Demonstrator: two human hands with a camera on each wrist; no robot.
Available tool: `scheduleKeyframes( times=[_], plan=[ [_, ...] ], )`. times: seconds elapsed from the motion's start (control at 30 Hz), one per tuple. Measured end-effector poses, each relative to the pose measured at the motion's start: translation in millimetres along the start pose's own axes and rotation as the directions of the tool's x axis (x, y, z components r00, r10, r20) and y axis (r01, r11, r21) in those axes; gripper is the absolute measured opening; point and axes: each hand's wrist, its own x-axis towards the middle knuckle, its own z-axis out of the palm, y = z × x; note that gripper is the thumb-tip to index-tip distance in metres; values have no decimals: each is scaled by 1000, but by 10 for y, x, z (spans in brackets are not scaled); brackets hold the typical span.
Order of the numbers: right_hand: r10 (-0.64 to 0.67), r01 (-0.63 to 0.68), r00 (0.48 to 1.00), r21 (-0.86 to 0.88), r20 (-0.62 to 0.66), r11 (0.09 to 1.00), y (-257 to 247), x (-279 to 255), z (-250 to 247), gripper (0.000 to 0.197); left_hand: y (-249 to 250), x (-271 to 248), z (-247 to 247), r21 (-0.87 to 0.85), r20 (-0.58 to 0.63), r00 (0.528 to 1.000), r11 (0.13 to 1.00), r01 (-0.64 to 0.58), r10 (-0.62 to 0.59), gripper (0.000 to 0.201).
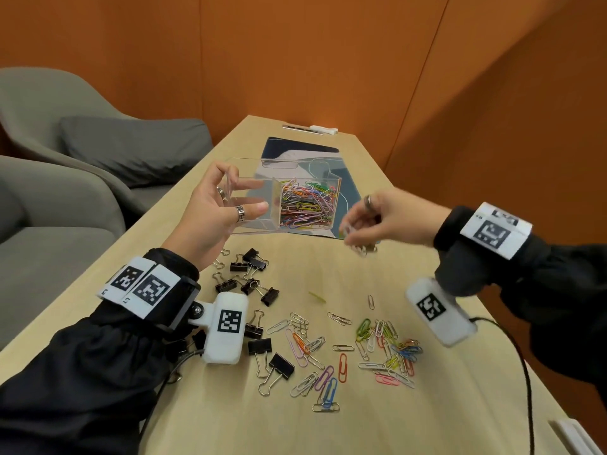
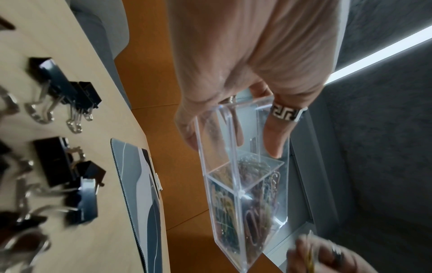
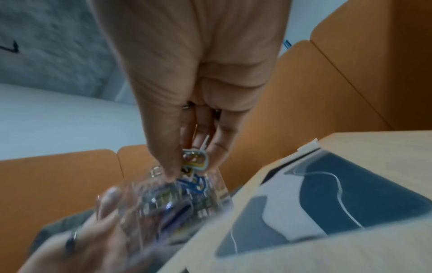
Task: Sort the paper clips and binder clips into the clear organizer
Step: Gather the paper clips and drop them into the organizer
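Observation:
My left hand [image 1: 226,205] grips the clear organizer [image 1: 295,172] by its left end and holds it above the table; its right compartment is full of coloured paper clips [image 1: 305,205] and the left one looks bare. In the left wrist view my fingers [image 2: 273,140] wrap the organizer [image 2: 233,184]. My right hand [image 1: 364,224] hovers just right of it and pinches a few paper clips [image 3: 194,162]. Loose paper clips [image 1: 387,349] and black binder clips [image 1: 249,274] lie on the table near me.
A blue and white mat [image 1: 302,152] lies on the wooden table [image 1: 361,428] under the organizer. Grey armchairs [image 1: 65,165] stand to the left, an orange wall behind. A black cable [image 1: 525,389] runs along the right edge. A white strip [image 1: 315,129] lies at the far end.

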Motion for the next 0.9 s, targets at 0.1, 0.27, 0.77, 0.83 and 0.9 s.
scheduleKeyframes(
  times=[0.1, 0.27, 0.77, 0.83, 0.9],
  plan=[
    [-81, 87, 987, 39, -141, 995, -216, 59, -247, 17, -6, -4, 10, 10, 20, 1000, 1000, 8, -8, 45],
    [-188, 182, 934, -46, -304, 982, -473, 271, -363, 19, -17, -8, 32, -10, 75, 997, 1000, 2, -1, 44],
    [-281, 114, 891, -423, -357, 899, -362, 507, -129, 13, -23, -19, 48, -54, 87, 996, 998, 28, -23, 40],
    [-306, 115, 888, -478, -344, 871, -335, 494, -101, 13, -24, -23, 53, -46, 87, 996, 999, 29, -25, 40],
    [-312, 124, 898, -502, -310, 856, -313, 471, -78, 15, -31, -26, 62, -35, 85, 996, 999, 23, -20, 41]
  ],
)
